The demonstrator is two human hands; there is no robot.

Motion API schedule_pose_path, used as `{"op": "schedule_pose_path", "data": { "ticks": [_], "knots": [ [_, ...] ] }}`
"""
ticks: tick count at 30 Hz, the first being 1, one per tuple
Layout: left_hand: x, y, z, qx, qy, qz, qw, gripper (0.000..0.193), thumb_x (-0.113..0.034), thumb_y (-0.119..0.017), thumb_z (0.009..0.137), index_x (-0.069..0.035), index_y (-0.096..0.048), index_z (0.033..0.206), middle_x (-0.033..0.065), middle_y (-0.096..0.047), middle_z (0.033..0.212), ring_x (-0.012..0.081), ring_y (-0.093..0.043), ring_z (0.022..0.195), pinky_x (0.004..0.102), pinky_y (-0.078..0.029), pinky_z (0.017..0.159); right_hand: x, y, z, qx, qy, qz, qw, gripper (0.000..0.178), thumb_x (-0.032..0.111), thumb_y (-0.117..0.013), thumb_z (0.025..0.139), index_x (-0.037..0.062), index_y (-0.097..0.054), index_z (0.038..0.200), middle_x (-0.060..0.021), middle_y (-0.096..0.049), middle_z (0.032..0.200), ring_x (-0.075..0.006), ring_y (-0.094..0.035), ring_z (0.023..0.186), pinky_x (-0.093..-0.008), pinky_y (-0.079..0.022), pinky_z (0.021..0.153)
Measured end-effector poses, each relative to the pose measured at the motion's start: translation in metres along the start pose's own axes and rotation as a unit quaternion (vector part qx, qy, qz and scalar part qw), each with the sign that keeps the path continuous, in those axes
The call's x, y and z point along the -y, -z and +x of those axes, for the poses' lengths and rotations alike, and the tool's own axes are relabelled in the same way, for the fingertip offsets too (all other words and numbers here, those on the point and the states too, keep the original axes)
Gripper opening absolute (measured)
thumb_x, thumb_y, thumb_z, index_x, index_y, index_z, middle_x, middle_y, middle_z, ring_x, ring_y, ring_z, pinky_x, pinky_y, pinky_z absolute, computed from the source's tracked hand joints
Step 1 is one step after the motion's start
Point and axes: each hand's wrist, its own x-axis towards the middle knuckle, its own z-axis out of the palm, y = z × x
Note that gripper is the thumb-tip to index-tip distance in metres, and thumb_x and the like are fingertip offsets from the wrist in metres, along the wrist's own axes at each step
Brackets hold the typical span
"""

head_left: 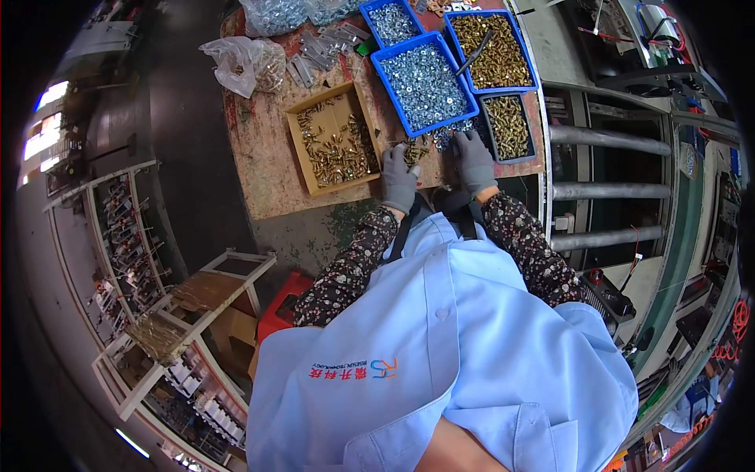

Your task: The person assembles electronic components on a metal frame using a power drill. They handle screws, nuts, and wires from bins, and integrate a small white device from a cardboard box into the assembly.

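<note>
Both of my hands wear grey gloves and rest at the near side of the worktable. My left hand (399,179) lies beside the right wall of a shallow cardboard box (300,149), its fingers pointing forward and its thumb apart. Brass-coloured screws (338,149) lie scattered in that box. A small heap of similar screws (417,149) sits on the table between my hands. My right hand (475,164) reaches with fingers stretched toward loose silver washers (445,138), just below a blue bin (395,102) full of washers. Nothing shows in either hand, though the fingertips are small.
Another blue bin (533,49) of brass-coloured fasteners has a dark tool lying across its edge. Near it stand a dark bin (492,141) and a smaller blue bin (366,9). Metal brackets (314,57) and a plastic bag (236,67) lie farther left. Rollers (609,190) run at the right.
</note>
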Motion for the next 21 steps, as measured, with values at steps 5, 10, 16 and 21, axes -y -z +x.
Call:
{"op": "schedule_pose_path", "data": {
  "ticks": [5,10,16,21],
  "knots": [
    [-0.008,0.005,-0.002,0.027,0.019,-0.012,0.999,0.043,-0.002,-0.061,0.068,-0.005,-0.043,0.107,0.0192,-0.042,0.105,0.0367,-0.047,0.094,0.0389,-0.040,0.080,-0.004,-0.006,0.001,-0.063,0.017,0.044,0.997,0.020,0.012,-0.049,0.079,0.0124,-0.053,0.099,-0.0134,-0.052,0.095,-0.0360,-0.055,0.078,-0.0442,-0.045,0.064],
    [0.001,0.002,-0.003,-0.010,-0.056,0.034,0.998,0.038,-0.003,-0.061,0.069,-0.004,-0.047,0.104,0.0160,-0.045,0.098,0.0291,-0.050,0.080,0.0353,-0.043,0.071,-0.001,-0.002,0.004,-0.131,0.023,0.136,0.982,0.017,0.007,-0.052,0.077,0.0079,-0.057,0.093,-0.0134,-0.055,0.091,-0.0341,-0.056,0.077,-0.0409,-0.045,0.064],
    [0.003,0.002,-0.001,-0.003,-0.066,0.035,0.997,0.032,-0.007,-0.058,0.072,-0.003,-0.047,0.102,0.0176,-0.044,0.100,0.0333,-0.048,0.089,0.0369,-0.042,0.076,-0.004,-0.009,0.008,-0.129,-0.091,0.327,0.932,0.013,0.003,-0.051,0.080,0.0030,-0.059,0.090,-0.0083,-0.057,0.077,-0.0203,-0.056,0.069,-0.0294,-0.046,0.061],
    [-0.003,0.000,-0.002,-0.006,-0.073,0.063,0.995,0.031,-0.013,-0.049,0.079,-0.004,-0.043,0.108,0.0199,-0.043,0.100,0.0375,-0.046,0.092,0.0415,-0.040,0.079,0.001,0.001,0.011,-0.011,-0.221,0.596,0.772,0.018,0.004,-0.044,0.085,-0.0012,-0.055,0.098,-0.0054,-0.054,0.076,-0.0111,-0.052,0.067,-0.0208,-0.046,0.059]
  ]
}}
